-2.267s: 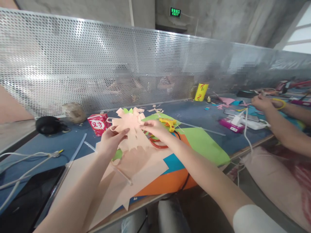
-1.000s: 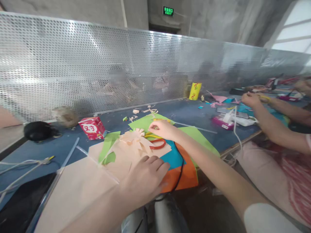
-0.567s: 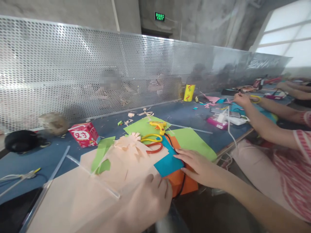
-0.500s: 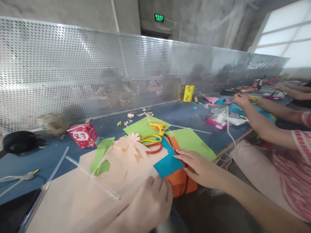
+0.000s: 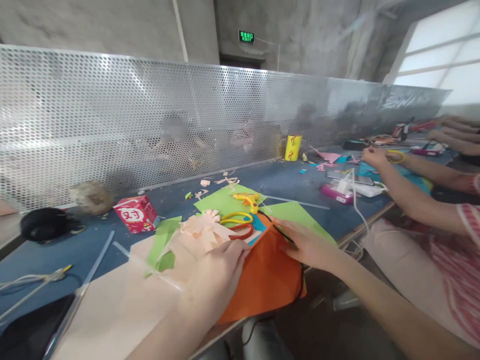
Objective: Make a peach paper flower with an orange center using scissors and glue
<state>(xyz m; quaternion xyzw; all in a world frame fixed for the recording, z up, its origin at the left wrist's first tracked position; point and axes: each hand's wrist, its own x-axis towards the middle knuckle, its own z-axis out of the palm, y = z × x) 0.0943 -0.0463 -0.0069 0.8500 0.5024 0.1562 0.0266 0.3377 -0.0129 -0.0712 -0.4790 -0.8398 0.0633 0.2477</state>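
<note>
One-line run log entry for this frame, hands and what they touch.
left hand: on orange sheet left edge | right hand: on its top-right edge | scissors, glue gun: behind, untouched

A long blue worktop runs beneath a perforated metal screen along its far edge, with bare concrete walls behind, a green exit sign, and bright windows at the right.

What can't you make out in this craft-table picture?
- Orange sheet: its far edge lies under the right hand and left hand, so each hand's grip is unclear.
- Blue sheet: mostly covered by the orange sheet.
- Exit sign: lettering too small.
- People behind the perforated screen: blurred.
</note>
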